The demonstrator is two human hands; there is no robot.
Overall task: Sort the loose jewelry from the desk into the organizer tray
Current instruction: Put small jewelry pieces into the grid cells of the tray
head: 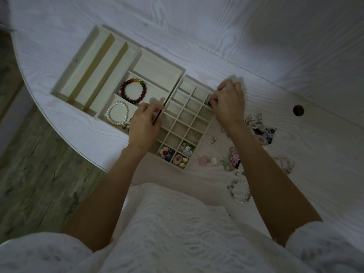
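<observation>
A cream wooden organizer tray with many small square cells lies in the middle of the desk. My left hand grips its left wall, fingers curled over the edge. At the tray's right wall my right hand pinches a small dark bead-like piece over a cell. The nearest cells hold a flower piece, small shells and pale discs. Loose jewelry lies on the desk right of the tray, partly hidden by my right forearm.
Two more trays stand to the left: one holds a dark red bead bracelet and a pearl bracelet, the other has long slots. More loose pieces lie at the right. The desk edge curves at the left, with a cable hole.
</observation>
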